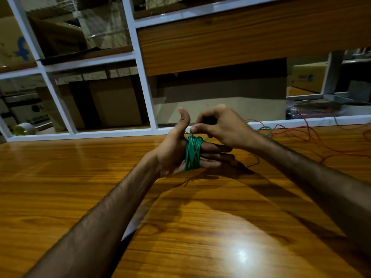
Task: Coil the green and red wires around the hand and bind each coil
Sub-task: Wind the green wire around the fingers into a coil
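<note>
Your left hand [176, 155] is held flat over the desk [200, 227], fingers straight, thumb up — the green wire [192, 153] is coiled many turns around its four fingers. Your right hand [218, 127] hovers just above the coil, fingers curled, pinching the wire's free strand. Red wire [313, 137] lies loose on the desk, far right.

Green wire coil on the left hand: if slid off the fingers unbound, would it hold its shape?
Probably not. The green wire coil is many thin, uneven loops around the left hand, so it would likely spring loose. It looks light and floppy. The right hand pinches the free end, which suggests it needs tension.
</note>
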Demonstrator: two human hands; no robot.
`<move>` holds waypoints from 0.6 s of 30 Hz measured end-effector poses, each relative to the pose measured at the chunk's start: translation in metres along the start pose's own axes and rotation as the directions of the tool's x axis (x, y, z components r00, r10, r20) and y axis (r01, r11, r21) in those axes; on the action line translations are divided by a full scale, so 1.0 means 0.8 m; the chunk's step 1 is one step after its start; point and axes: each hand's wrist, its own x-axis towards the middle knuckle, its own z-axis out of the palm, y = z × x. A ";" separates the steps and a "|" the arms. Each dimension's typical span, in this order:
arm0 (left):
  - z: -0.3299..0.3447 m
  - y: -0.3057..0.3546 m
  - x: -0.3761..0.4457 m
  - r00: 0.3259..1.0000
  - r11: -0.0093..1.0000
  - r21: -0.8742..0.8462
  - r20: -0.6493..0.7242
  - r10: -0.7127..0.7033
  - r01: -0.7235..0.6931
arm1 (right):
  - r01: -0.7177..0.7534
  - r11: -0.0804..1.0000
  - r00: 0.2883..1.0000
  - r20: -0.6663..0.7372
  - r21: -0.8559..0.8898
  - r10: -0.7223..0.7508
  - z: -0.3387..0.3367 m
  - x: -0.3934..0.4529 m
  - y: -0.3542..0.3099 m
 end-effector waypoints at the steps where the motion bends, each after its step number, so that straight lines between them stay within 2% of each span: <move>1: -0.001 0.001 -0.001 0.998 0.999 -0.048 0.059 -0.011 0.014 | 0.007 1.000 1.000 -0.029 0.010 -0.006 0.000 0.002 0.000; 3: 0.000 0.003 -0.005 0.986 0.995 -0.099 0.164 -0.014 0.030 | -0.001 0.997 0.999 -0.052 0.079 0.005 -0.005 0.002 0.002; 6: 0.005 0.006 -0.006 0.942 0.976 -0.216 0.331 0.055 0.019 | -0.077 0.975 0.996 0.065 0.211 0.065 -0.004 -0.002 -0.004; 7: 0.008 0.006 -0.005 0.929 0.958 -0.285 0.356 0.098 0.008 | -0.206 0.971 0.974 -0.074 0.121 0.216 0.010 0.003 0.005; 8: 0.011 0.006 -0.004 0.920 0.935 -0.353 0.364 0.145 -0.008 | -0.319 0.947 0.941 -0.113 0.021 0.319 0.003 0.001 0.014; 9: 0.014 0.007 -0.003 0.918 0.916 -0.399 0.347 0.190 -0.039 | -0.384 0.923 0.864 -0.339 0.035 0.373 0.026 0.006 0.017; 10: 0.017 0.009 -0.003 0.919 0.903 -0.422 0.319 0.233 -0.083 | -0.444 0.890 0.795 -0.504 -0.104 0.338 0.044 0.012 0.028; 11: 0.019 0.012 -0.002 0.920 0.890 -0.434 0.275 0.279 -0.140 | -0.507 0.859 0.823 -0.337 -0.069 0.458 0.045 0.007 0.025; 12: 0.018 0.014 -0.001 0.921 0.869 -0.457 0.223 0.320 -0.191 | -0.512 0.854 0.859 -0.073 -0.094 0.507 0.034 -0.008 0.027; 13: 0.017 0.016 -0.001 0.924 0.842 -0.484 0.156 0.350 -0.237 | -0.330 0.906 0.943 -0.041 -0.265 0.332 0.048 -0.019 0.023; 14: 0.014 0.018 -0.001 0.924 0.811 -0.508 0.071 0.375 -0.290 | -0.253 0.957 0.956 0.116 -0.143 0.270 0.048 -0.021 0.016; 15: 0.010 0.019 -0.001 0.920 0.783 -0.512 -0.035 0.391 -0.353 | -0.252 0.967 0.953 0.168 -0.029 0.254 0.044 -0.024 0.018; 16: 0.003 0.020 0.000 0.902 0.763 -0.488 -0.153 0.404 -0.425 | -0.263 0.965 0.956 0.138 0.007 0.260 0.044 -0.027 0.017; 18: -0.010 0.021 0.002 0.809 0.740 -0.359 -0.405 0.426 -0.569 | -0.224 0.975 0.963 0.151 -0.015 0.223 0.059 -0.024 0.007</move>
